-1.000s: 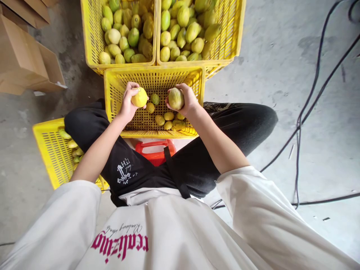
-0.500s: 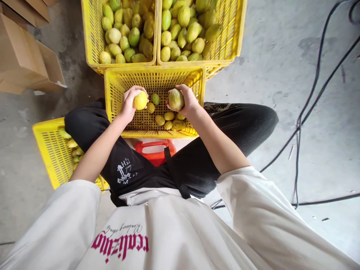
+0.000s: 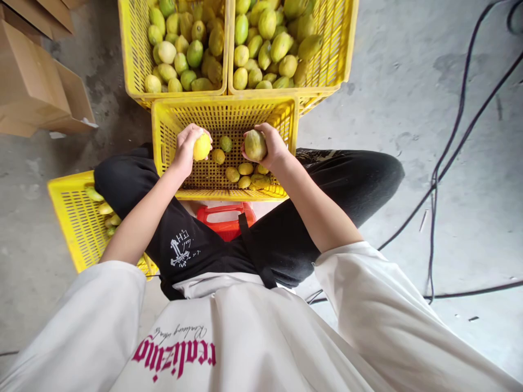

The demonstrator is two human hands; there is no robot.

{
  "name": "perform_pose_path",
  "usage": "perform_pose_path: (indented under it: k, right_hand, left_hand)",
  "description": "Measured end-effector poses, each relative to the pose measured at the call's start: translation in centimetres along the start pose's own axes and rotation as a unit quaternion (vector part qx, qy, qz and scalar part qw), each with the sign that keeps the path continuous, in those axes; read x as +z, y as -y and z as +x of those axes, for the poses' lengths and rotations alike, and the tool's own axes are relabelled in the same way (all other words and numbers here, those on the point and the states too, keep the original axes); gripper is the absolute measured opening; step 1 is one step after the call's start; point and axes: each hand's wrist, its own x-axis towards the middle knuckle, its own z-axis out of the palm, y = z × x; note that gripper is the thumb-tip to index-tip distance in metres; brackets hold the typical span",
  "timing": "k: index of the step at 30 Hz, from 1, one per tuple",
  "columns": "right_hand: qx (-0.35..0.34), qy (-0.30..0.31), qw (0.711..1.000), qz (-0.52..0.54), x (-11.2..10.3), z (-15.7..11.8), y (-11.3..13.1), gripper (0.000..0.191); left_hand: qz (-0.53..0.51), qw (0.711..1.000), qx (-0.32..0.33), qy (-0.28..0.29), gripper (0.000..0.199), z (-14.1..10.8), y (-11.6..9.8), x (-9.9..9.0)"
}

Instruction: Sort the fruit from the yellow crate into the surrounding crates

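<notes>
Over the left part of the near yellow crate [image 3: 196,190], my left hand [image 3: 186,148] is closed around a bright yellow lemon [image 3: 201,147]. My right hand [image 3: 273,146], above the crate's right part, grips a larger, dull greenish lemon [image 3: 255,146] with brownish patches. Below and between the hands, a green lemon [image 3: 225,144] and a small yellow one [image 3: 218,157] lie on the crate's perforated floor. A cluster of several spotted lemons [image 3: 245,169] rests near its front right corner. Parts of both palms and fingers are hidden behind the fruit.
Two yellow crates full of lemons, left [image 3: 133,65] and right [image 3: 347,49], stand beyond the near one. Another yellow crate [image 3: 77,228] sits beside my left leg. A red plastic stool [image 3: 224,226] shows between my legs. Cardboard boxes [image 3: 32,81] lie left; black cables [image 3: 460,109] cross the floor right.
My left hand has shifted slightly left with the yellow lemon, which has turned a little in the fingers. The right hand and its lemon have hardly moved.
</notes>
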Motion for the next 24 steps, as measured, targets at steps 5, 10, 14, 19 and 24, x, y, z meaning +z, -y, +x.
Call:
perform_pose_path:
  k: [5, 10, 14, 19, 24]
  right_hand:
    - [-0.046, 0.015, 0.999, -0.013, -0.6, 1.3, -0.7, 0.054]
    - [-0.069, 0.005, 0.997, -0.032, -0.8, 2.2, -1.2, 0.058]
    - [-0.050, 0.017, 0.997, -0.049, -0.7, 1.7, -0.8, 0.057]
    - [-0.078, 0.024, 0.995, -0.066, -1.3, 2.2, -0.8, 0.062]
    - [-0.152, 0.036, 0.986, -0.056, -1.9, 3.8, -1.6, 0.063]
  left_hand:
    - [0.017, 1.000, 0.016, -0.005, 0.062, 0.6, 0.6, -0.4]
    - [-0.003, 0.999, -0.035, -0.006, 0.062, 0.3, -0.6, 0.3]
    - [-0.007, 0.998, -0.064, -0.014, 0.060, 0.0, -1.4, 0.6]
    - [0.001, 0.993, -0.096, -0.064, 0.064, 0.1, -1.7, 0.6]
    - [0.008, 0.987, -0.148, -0.069, 0.064, 0.1, -2.2, 0.7]
